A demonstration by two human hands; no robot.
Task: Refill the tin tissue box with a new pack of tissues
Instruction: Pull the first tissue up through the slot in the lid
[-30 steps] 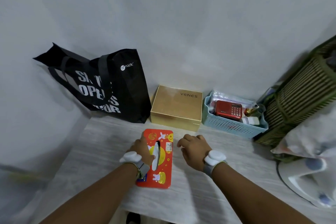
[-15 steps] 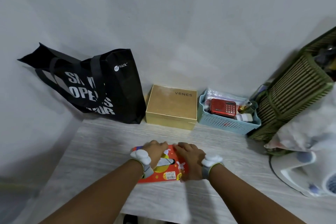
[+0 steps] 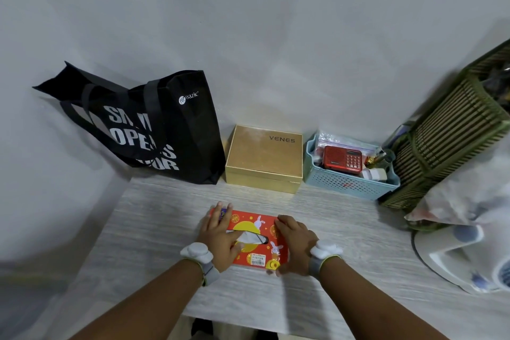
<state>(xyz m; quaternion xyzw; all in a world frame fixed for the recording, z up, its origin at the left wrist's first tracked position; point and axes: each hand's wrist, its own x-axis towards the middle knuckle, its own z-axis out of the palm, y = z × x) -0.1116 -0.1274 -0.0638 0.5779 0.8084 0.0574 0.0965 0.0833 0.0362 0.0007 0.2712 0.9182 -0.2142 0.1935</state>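
Tissue box (image 3: 252, 225) lies under flat left hand (image 3: 218, 234), right hand (image 3: 295, 241) gripping its end.

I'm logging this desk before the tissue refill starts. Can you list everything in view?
tin tissue box: one, red with yellow and rabbit prints, middle of the table
tissue: one, white, poking from the box's slot
table: one, pale grey wood grain, against the wall
tote bag: one, black with white lettering, back left
lidded box: one, gold, back centre
plastic basket: one, light blue, right of the gold box
radio: one, red, inside the blue basket
slatted basket: one, green, far right
patterned fabric: one heap, white, right edge
wristbands: two, grey and white, one per wrist
left hand: rests on the tin's left end
right hand: grips the tin's right end
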